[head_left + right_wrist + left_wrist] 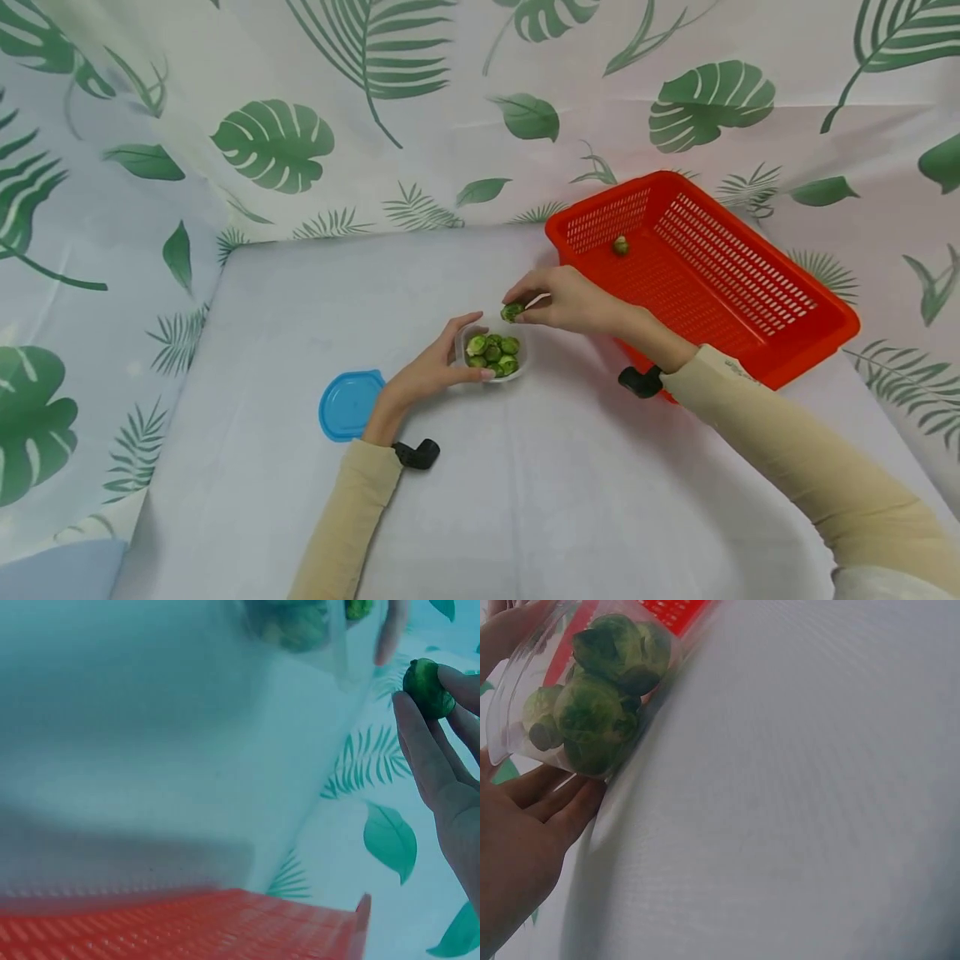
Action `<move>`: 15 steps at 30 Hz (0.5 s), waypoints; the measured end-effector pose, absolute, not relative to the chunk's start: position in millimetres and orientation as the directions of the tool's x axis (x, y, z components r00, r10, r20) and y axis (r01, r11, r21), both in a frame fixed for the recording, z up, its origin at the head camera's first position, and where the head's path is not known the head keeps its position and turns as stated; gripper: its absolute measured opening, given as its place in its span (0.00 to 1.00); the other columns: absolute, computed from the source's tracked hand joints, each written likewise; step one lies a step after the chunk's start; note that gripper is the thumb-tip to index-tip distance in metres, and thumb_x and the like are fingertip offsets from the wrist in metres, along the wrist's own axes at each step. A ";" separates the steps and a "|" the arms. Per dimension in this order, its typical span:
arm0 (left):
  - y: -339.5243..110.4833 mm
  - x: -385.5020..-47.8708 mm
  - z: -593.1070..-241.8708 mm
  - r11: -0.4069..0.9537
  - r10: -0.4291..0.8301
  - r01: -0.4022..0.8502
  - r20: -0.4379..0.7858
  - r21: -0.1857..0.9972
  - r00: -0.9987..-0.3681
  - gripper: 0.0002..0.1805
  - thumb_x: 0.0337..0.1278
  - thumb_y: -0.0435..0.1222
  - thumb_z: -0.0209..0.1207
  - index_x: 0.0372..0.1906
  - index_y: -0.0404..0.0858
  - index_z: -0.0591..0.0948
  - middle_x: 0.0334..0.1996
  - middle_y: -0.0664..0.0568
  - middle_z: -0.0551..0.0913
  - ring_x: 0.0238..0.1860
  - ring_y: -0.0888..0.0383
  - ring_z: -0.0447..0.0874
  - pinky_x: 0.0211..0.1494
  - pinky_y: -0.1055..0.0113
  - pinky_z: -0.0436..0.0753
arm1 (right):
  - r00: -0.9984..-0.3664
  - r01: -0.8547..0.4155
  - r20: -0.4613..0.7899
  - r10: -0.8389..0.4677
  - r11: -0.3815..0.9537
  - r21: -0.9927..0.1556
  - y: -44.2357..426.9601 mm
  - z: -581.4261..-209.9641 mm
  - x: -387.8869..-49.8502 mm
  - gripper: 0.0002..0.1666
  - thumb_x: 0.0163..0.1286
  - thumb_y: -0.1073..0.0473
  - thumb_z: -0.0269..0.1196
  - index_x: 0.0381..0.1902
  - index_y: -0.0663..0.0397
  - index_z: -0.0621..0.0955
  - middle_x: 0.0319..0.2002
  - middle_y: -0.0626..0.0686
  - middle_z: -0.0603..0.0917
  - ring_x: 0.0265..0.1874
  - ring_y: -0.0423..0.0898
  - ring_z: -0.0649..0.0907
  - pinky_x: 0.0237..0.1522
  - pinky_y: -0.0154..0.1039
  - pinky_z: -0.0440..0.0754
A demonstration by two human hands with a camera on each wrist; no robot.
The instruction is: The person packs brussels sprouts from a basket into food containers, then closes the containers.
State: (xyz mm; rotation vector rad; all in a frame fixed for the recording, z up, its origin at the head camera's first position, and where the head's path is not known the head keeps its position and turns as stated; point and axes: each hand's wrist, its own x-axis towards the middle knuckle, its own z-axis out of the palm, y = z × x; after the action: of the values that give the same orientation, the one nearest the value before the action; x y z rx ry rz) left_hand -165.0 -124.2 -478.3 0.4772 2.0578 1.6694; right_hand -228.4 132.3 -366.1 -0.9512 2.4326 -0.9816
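A small clear plastic container (522,367) stands on the white-covered table, with several Brussels sprouts (492,353) inside. My left hand (433,367) grips the container from its left side, thumb at the near edge and fingers round the far side. In the left wrist view the sprouts (592,712) show through the clear wall. Just above the container's far rim, my right hand (573,300) pinches one Brussels sprout (512,312) between thumb and fingertips. The right wrist view shows this sprout (427,688) held clear of the container.
A red perforated plastic basket (720,279) stands at the back right, with one sprout (620,246) in its far left corner. Left of the container, a blue lid (348,407) lies flat, partly behind my left wrist. Leaf-printed cloth (450,108) rises behind the table.
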 end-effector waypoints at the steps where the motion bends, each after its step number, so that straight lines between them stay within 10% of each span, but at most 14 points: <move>1: -124.5 -164.7 -478.0 0.209 0.526 -0.012 -0.123 0.978 -0.842 0.50 0.65 0.38 0.68 0.83 0.50 0.50 0.78 0.49 0.62 0.83 0.50 0.47 0.83 0.41 0.49 | -0.710 -0.457 -0.070 -0.701 0.534 -0.711 130.7 -367.8 -228.1 0.18 0.67 0.68 0.70 0.55 0.61 0.86 0.50 0.57 0.89 0.50 0.53 0.89 0.56 0.49 0.86; 15: -125.7 -164.4 -477.8 0.215 0.517 -0.019 -0.130 0.977 -0.846 0.50 0.64 0.39 0.68 0.83 0.53 0.50 0.78 0.50 0.63 0.83 0.51 0.49 0.83 0.41 0.50 | -0.650 -0.603 -0.007 -0.760 0.522 -0.603 112.7 -389.4 -221.3 0.15 0.66 0.70 0.70 0.51 0.64 0.86 0.47 0.58 0.88 0.45 0.52 0.89 0.51 0.50 0.88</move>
State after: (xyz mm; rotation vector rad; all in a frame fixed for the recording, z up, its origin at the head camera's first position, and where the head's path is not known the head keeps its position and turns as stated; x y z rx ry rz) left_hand -164.4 -125.7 -477.8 0.4610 2.0639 1.6688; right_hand -221.3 112.7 -389.4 -1.1449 2.4954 -0.8325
